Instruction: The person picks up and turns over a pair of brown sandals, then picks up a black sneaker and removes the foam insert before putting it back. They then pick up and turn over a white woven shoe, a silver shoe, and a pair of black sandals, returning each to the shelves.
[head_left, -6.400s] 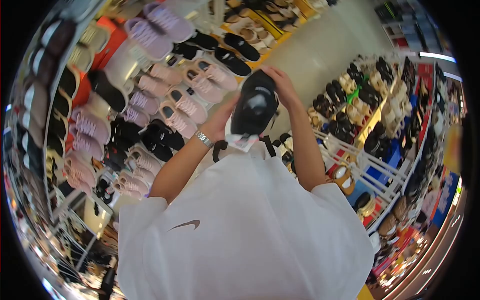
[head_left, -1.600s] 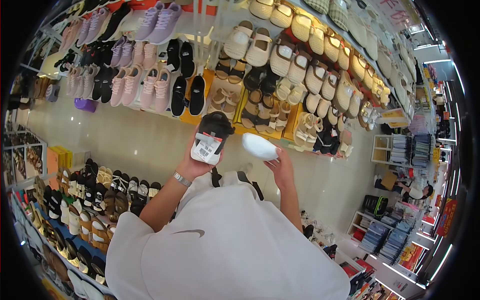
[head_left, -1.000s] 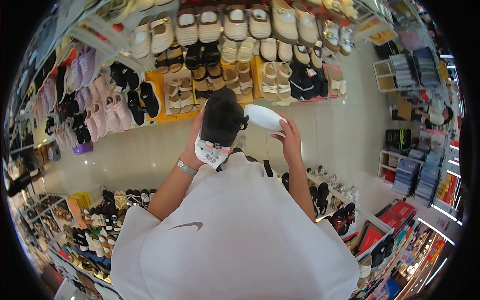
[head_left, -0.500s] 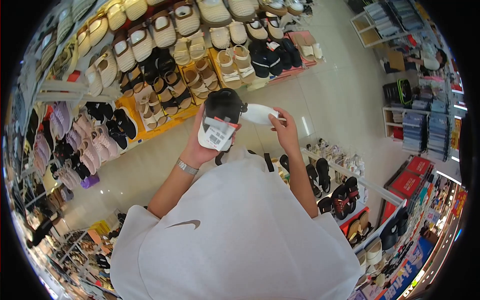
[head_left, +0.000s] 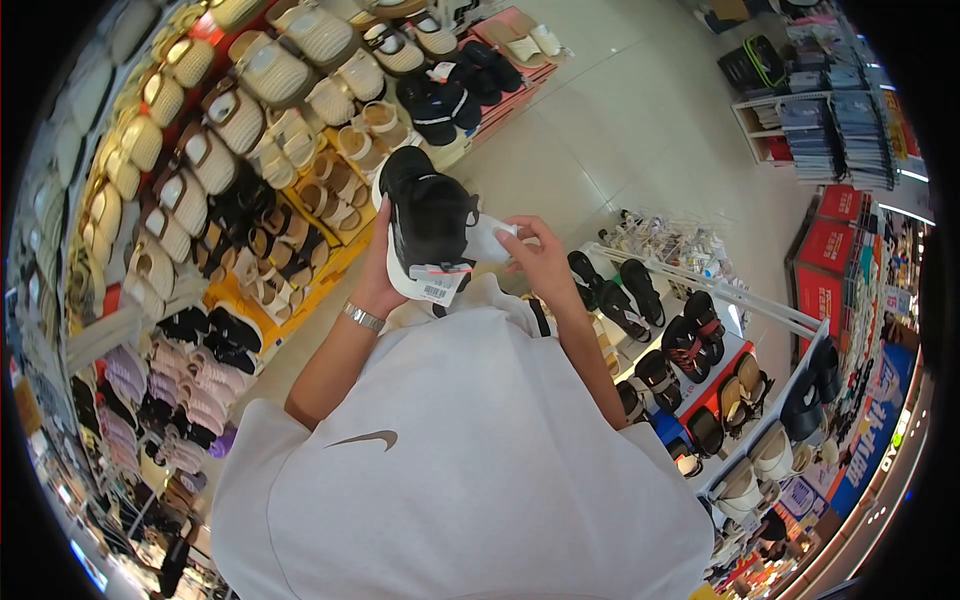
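Observation:
My left hand (head_left: 376,272), with a metal watch at its wrist, is wrapped round the near side of a black shoe (head_left: 428,222) with a thick white sole. A white price tag (head_left: 437,284) with a barcode hangs at the shoe's lower end. To the right of the shoe, my right hand (head_left: 540,258) pinches the edge of a white flat piece (head_left: 490,240) between thumb and fingers. That piece reaches in to the shoe's right side, close by a dark loop there.
Rows of woven beige shoes (head_left: 270,68) and sandals (head_left: 335,190) fill the display at the left. Dark sandals (head_left: 690,342) stand on a rack at the right, near red boxes (head_left: 825,250). Pale tiled floor (head_left: 600,130) runs between them.
My view has turned, so the displays have shifted. The shoe has tilted, showing more of its black upper and white sole edge. My right hand has moved closer to it with the white piece.

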